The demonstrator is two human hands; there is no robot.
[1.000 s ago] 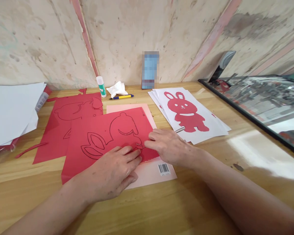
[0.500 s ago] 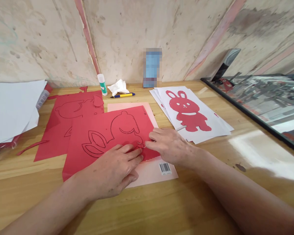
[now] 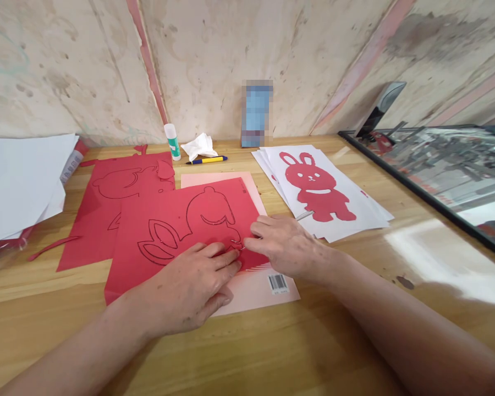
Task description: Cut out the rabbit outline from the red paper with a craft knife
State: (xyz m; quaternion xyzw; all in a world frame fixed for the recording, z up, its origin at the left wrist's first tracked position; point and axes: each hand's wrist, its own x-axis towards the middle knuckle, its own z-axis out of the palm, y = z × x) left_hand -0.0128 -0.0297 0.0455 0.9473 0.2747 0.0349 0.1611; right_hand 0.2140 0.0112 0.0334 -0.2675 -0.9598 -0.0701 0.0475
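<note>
My left hand (image 3: 198,286) lies flat on a red paper sheet (image 3: 165,214), fingers stretched out and pressing it down. Black outlines of a rabbit, with long ears and a rounded head, are drawn on the sheet. In my right hand (image 3: 286,245), closed in a pinch, is a slim craft knife (image 3: 304,215); its silvery rear end sticks out behind the hand. The thin tip meets the paper just right of my left fingertips. Most of the knife is hidden by my fingers. Beneath the sheet is a pale pink pad (image 3: 256,297) with a barcode.
Left of the sheet lies another outlined red paper (image 3: 86,220) with loose scraps. White papers (image 3: 20,181) are stacked at far left. Behind stand a glue stick (image 3: 172,143), crumpled tissue (image 3: 200,146) and pen (image 3: 207,160). A red rabbit cutout (image 3: 317,187) lies on white sheets at right.
Almost nothing differs. Both hands keep their places on the red sheet, and the knife tip shows only a very slight shift.
</note>
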